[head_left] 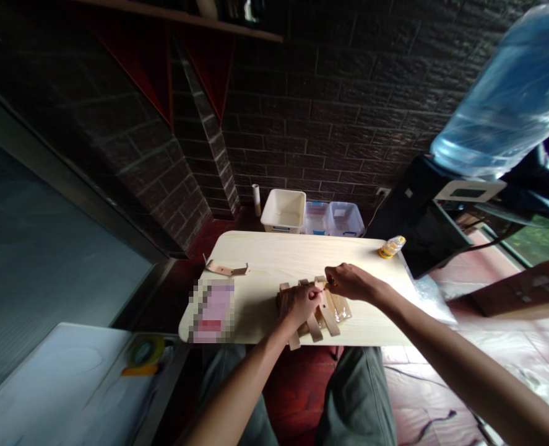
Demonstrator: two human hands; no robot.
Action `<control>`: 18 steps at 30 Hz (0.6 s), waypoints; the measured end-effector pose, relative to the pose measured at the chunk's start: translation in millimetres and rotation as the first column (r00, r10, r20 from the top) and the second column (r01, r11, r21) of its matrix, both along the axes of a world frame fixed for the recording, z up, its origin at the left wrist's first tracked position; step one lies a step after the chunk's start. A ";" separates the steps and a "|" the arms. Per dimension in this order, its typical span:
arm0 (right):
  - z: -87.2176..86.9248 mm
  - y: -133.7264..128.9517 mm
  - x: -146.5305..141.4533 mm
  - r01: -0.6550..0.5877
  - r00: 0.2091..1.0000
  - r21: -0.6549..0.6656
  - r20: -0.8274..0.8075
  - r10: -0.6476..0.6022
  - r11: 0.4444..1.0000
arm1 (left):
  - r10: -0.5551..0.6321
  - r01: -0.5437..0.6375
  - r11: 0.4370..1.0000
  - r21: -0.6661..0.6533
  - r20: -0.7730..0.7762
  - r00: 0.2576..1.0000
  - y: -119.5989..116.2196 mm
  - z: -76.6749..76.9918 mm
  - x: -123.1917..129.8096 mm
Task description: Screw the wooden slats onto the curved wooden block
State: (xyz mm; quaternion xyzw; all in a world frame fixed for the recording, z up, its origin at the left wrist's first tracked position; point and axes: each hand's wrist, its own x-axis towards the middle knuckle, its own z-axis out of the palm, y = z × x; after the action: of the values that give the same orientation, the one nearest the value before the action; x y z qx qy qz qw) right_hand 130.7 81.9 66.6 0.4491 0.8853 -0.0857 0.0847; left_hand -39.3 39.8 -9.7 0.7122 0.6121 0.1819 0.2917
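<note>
Near the front edge of a light wooden table [255, 248] lies a brown block wrapped in clear plastic [343, 308], with several tan strips [328, 319] across it. My left hand [301, 303] rests over the strips, its fingers pinched together at something small I cannot make out. Just to the right, my right hand [346, 280] is closed round a small tool with yellow and dark parts [330, 282], which points toward the left fingertips. At the table's left lies another bent tan strip [228, 271] with holes.
A small bottle with a yellow base [392, 247] stands at the back right, and a pixelated pink item [215, 311] lies front left. Beyond the table are a cream bin [283, 210], clear bins [346, 218] and a water dispenser [469, 189]. Tape [145, 351] lies at left.
</note>
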 end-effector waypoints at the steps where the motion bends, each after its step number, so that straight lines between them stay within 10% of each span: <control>1: 0.7 -0.5 -0.5 0.006 1.000 0.004 0.009 -0.007 1.000 | -0.001 0.001 1.000 0.007 0.001 1.000 0.4 -0.7 -0.1; 18: 18.2 -4.7 -1.0 -0.050 0.999 -0.022 -0.014 0.050 0.999 | -0.035 0.035 0.999 0.008 -0.003 0.999 -3.8 -4.0 -7.0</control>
State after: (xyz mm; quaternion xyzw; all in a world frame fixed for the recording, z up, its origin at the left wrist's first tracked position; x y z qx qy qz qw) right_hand 129.6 77.1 84.8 0.4252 0.8959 -0.0963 0.0856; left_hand -46.3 36.0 -13.7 0.7242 0.5992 0.1784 0.2911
